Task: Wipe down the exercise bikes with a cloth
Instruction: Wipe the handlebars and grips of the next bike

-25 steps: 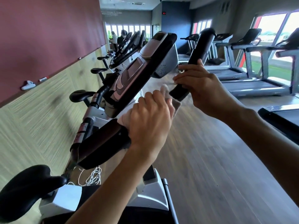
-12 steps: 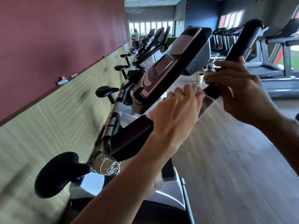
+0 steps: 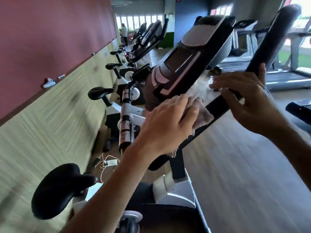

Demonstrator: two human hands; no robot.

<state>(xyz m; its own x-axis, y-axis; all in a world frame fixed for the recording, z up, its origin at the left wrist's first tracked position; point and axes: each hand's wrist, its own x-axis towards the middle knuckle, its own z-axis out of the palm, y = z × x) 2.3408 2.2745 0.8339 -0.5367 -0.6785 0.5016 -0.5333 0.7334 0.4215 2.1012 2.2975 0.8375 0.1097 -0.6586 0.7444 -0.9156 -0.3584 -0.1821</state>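
The nearest exercise bike has a black and grey console (image 3: 186,64) tilted above a black handlebar (image 3: 217,108) that runs from lower left to upper right. My left hand (image 3: 166,121) presses a pale crumpled cloth (image 3: 202,115) around the middle of that bar. My right hand (image 3: 249,101) grips the bar's upper right section, fingers curled over it and thumb behind. The bar's upright end (image 3: 276,34) rises past my right hand. The bike's black saddle (image 3: 58,190) sits at lower left.
More exercise bikes (image 3: 144,41) line the wall (image 3: 42,115) on the left. Treadmills (image 3: 286,71) stand at the right over a wooden floor (image 3: 244,174). White cables (image 3: 107,163) lie on the floor by the wall. A person (image 3: 124,33) stands far back.
The view has swung right and lower. My left hand has slid the cloth up along the handlebar toward my right hand, which stays gripping the bar.
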